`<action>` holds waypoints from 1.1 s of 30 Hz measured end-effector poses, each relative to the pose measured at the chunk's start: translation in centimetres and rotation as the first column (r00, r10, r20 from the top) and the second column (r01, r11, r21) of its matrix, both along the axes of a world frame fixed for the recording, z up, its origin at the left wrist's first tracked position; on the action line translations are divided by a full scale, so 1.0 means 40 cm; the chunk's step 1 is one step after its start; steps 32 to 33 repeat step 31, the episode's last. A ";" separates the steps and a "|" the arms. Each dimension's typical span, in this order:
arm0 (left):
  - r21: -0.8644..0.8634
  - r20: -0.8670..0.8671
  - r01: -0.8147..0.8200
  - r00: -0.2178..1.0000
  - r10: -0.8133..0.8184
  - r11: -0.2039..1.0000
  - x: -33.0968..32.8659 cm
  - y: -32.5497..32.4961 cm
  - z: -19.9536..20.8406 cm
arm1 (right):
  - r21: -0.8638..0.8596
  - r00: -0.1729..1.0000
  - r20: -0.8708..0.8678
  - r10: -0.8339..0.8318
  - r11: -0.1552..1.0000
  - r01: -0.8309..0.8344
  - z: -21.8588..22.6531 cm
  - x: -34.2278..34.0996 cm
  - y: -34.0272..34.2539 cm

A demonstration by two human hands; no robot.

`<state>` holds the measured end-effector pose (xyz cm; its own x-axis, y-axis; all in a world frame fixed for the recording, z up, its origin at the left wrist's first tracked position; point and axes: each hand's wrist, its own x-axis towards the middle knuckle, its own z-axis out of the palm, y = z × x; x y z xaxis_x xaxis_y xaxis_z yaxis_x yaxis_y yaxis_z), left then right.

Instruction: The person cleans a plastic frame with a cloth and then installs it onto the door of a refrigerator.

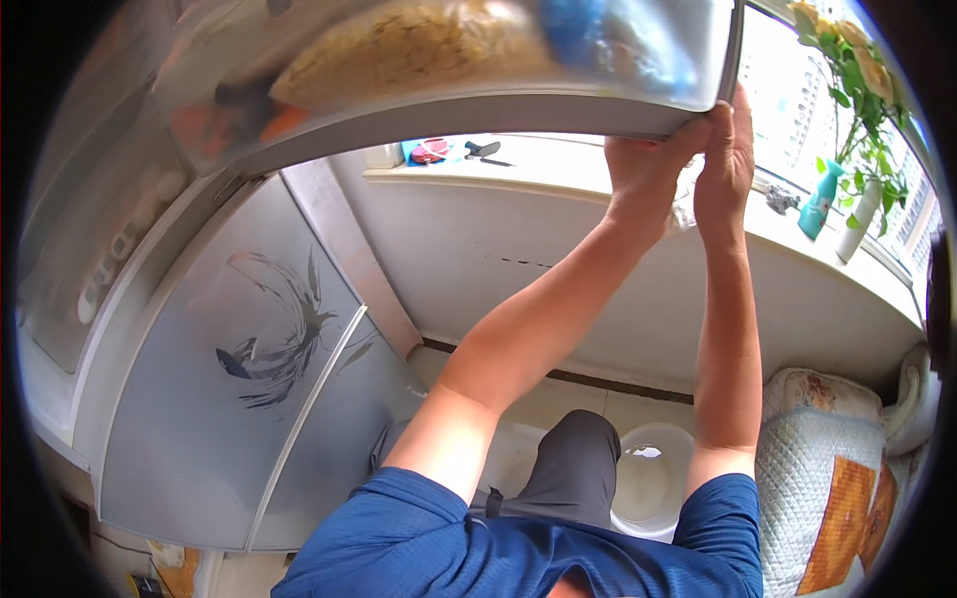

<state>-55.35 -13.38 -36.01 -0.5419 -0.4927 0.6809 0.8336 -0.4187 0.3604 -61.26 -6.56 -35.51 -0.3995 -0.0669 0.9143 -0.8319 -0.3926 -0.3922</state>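
Overhead, the grey edge of an open fridge door (pixel 469 115) crosses the view. Its clear bin (pixel 688 60) holds a bag of yellowish flakes (pixel 409 50) and a blue-and-white package (pixel 618 45). Both my arms reach up to the door's right corner. My left hand (pixel 643 179) is bent at the lower edge, its fingers mostly hidden. My right hand (pixel 726 164) grips the corner, thumb in front and fingers behind. A crumpled white cloth (pixel 683 209) shows between my wrists; which hand holds it, I cannot tell.
A grey patterned fridge front (pixel 229 349) stands left. Along the window, the sill (pixel 558 177) carries a teal vase (pixel 819 204), a white vase (pixel 859 221) with flowers and small items. Below are a white basin (pixel 653 478) beside my knee and a quilted sofa cover (pixel 812 458).
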 end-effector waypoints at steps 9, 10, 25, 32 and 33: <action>-0.111 0.076 -0.110 0.990 0.118 0.988 0.026 -0.042 -0.001 | 0.046 0.992 -0.033 -0.125 0.991 0.126 0.012 0.016 0.006; -0.119 0.087 -0.108 0.989 0.118 0.987 0.025 -0.042 -0.003 | 0.048 0.995 -0.015 -0.103 0.993 0.103 0.010 0.016 0.011; -0.082 0.138 -0.173 0.973 0.183 0.982 0.182 -0.238 -0.025 | 0.144 0.983 0.024 -0.183 0.974 0.178 0.000 -0.020 0.015; -0.057 0.161 -0.258 0.951 0.264 0.965 0.250 -0.342 -0.041 | 0.168 0.988 0.008 -0.156 0.974 0.152 -0.010 -0.081 0.005; -0.057 0.161 -0.258 0.951 0.264 0.965 0.250 -0.342 -0.041 | 0.168 0.988 0.008 -0.156 0.974 0.152 -0.010 -0.081 0.005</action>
